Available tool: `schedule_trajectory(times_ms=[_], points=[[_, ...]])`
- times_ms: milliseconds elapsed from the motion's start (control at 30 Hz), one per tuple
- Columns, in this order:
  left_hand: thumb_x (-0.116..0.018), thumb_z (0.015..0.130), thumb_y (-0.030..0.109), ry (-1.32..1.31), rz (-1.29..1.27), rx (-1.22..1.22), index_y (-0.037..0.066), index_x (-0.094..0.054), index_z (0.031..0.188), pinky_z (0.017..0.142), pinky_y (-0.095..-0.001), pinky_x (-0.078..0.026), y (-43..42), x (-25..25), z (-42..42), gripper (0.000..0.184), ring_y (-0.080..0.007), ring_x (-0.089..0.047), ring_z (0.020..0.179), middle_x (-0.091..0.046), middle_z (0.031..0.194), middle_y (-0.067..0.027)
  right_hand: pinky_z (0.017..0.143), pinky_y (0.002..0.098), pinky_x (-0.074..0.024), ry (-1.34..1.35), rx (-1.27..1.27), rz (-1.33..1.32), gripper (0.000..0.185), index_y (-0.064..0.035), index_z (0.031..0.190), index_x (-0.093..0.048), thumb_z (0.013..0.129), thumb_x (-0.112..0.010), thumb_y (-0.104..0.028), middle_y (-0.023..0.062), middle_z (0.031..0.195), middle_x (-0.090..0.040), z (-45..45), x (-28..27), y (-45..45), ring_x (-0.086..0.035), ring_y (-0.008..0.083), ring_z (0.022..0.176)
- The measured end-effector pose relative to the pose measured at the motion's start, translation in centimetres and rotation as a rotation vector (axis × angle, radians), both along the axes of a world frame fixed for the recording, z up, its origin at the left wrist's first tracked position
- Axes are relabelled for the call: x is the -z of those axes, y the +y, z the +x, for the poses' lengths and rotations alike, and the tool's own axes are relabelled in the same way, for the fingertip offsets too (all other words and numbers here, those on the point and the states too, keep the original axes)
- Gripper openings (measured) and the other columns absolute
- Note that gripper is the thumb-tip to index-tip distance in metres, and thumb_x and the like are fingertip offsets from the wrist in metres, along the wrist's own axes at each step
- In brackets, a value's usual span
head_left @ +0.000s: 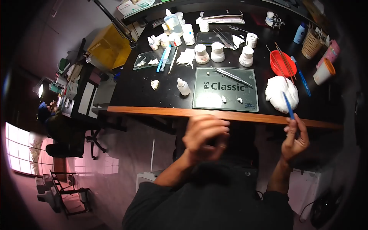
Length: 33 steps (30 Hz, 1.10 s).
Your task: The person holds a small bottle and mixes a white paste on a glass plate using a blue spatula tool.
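Observation:
My right hand [295,140] holds a slim blue-handled tool [288,105] in a pinch, its tip over a crumpled white tissue wad [281,92]. In front of the table edge hangs my left hand [206,136], its fingers curled and blurred by motion; whether anything is between them is hidden. Just beyond it lies a glass slab [226,78] printed "IPS Classic", bearing a metal instrument [232,76] and small white pieces [240,100]. A white dropper bottle [183,87] stands left of the slab. Behind the tissue is a red bowl [283,63] with thin brushes leaning in it.
White jars [217,52] stand behind the slab. Syringes [165,58] lie across a small glass plate [143,59] at the left. At the right are a blue pen [303,78], an orange-rimmed cup [324,72] and a woven holder [312,45]. A person [57,119] sits far left.

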<state>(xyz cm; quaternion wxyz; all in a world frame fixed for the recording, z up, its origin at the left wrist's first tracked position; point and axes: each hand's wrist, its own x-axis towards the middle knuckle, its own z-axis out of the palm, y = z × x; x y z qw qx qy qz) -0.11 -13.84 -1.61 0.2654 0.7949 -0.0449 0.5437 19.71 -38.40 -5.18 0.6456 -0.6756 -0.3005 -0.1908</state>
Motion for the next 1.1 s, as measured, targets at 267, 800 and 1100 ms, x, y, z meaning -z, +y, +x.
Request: schedule_trajectory(times_ms=[267,800,1100], points=[[-0.080,0.096,0.000,0.230,-0.423,-0.437,0.000,-0.065,0.139,0.108,-0.0334,-0.049,8.2,1.5,-5.1,0.046,-0.0202,-0.066,0.124,-0.071,0.135,-0.0138,0.070,0.0289,-0.0582,0.003,-0.177,-0.116,0.020,0.0033,0.120,-0.083,0.100,-0.084,0.001,0.0148,0.093,-0.083,-4.3,-2.1,8.8,-0.075,0.0155,0.076],[-0.094,0.090,0.015,0.415,-0.597,-0.230,0.001,-0.052,0.159,0.105,-0.0375,-0.054,12.6,1.0,-0.1,0.082,-0.0241,-0.066,0.128,-0.068,0.140,-0.0172,0.058,0.0322,-0.0544,-0.303,-0.121,-0.150,0.026,-0.0012,0.108,-0.082,0.084,-0.087,0.009,0.0108,0.082,-0.077,-5.0,-0.9,8.5,-0.072,0.0211,0.063],[-0.086,0.095,0.013,0.487,-0.451,-0.377,-0.004,-0.072,0.136,0.097,-0.0404,-0.058,11.6,0.6,0.8,0.046,-0.0306,-0.075,0.113,-0.078,0.124,-0.0193,0.060,0.0325,-0.0555,-0.283,-0.145,-0.208,0.020,0.0019,0.104,-0.081,0.086,-0.085,0.009,0.0108,0.081,-0.075,-5.0,-2.5,9.3,-0.072,0.0218,0.066]])
